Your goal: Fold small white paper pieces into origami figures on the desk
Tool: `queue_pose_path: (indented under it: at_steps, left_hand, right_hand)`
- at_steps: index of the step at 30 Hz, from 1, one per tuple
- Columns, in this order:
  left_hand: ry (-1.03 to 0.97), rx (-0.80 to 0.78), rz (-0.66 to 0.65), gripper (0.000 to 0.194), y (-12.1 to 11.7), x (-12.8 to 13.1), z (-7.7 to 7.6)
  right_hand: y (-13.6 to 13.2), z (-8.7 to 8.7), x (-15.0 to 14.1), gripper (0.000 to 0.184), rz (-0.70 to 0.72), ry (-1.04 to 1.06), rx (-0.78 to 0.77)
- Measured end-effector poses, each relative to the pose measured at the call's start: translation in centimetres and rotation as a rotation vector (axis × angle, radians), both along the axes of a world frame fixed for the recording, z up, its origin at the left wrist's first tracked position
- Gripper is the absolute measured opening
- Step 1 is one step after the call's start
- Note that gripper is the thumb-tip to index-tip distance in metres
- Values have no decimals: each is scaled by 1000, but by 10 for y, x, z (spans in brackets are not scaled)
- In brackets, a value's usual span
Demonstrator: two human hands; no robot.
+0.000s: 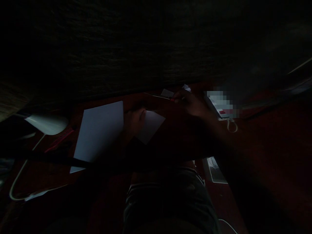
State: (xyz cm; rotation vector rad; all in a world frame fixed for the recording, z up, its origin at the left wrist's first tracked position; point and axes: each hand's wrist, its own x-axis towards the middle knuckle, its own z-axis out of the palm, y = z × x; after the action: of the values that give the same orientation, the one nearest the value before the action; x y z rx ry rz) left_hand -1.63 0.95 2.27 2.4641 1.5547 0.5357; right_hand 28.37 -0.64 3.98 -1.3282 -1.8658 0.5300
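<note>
The scene is very dark. My left hand (134, 122) is closed at the left edge of a small white piece of paper (153, 125); its fingers are dim and partly lost in shadow. A large white sheet (101, 131) lies just left of that hand. Farther right, my right hand (188, 101) is closed on a thin tool with a red handle (172, 99), whose slender shaft points left. Beyond that tool lie a small pale paper scrap (167, 93) and a crumpled white scrap (187, 87).
At the left stands a white lamp-like cone (48, 124) with a pale cable, beside a pink strip (59, 140). A device partly blurred out (219, 105) lies at the right, near a white cable loop (232, 126). Below the table edge are my legs (168, 195) and a pale box (216, 170).
</note>
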Motion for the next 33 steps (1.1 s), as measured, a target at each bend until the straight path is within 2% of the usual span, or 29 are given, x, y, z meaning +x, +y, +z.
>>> queue_pose_path:
  at_steps: [5, 8, 12, 17, 22, 25, 27, 29, 33]
  left_hand:
    - [-91, 34, 3, 31, 5, 1, -2]
    - [-146, 54, -21, 25, 9, -1, -3]
    - [-204, 29, -27, 21, 10, -5, 0]
    - [-245, 5, -86, 23, 7, -11, 2]
    - [-203, 51, -221, 20, 3, -16, 2]
    - [-149, 18, -313, 26, -8, -16, 7]
    - [-78, -1, -327, 30, -19, -15, 10]
    - [9, 11, -285, 36, -31, -14, 9]
    - [145, 23, -195, 75, -54, -17, -2]
  right_hand:
    - [-10, 13, 9, 23, 316, 28, -155]
    - [-12, 11, 12, 23, 406, -54, -278]
    - [-10, 3, 6, 14, 305, -190, -283]
    - [-13, 0, -14, 13, 123, -356, -199]
    - [-21, 1, -33, 15, 80, -410, -209]
    - [-25, 3, -39, 17, 110, -440, -190]
    - [-26, 3, -41, 18, 106, -462, -165]
    - [-27, 3, -41, 19, 97, -472, -150]
    - [-27, 4, -42, 20, 96, -484, -155]
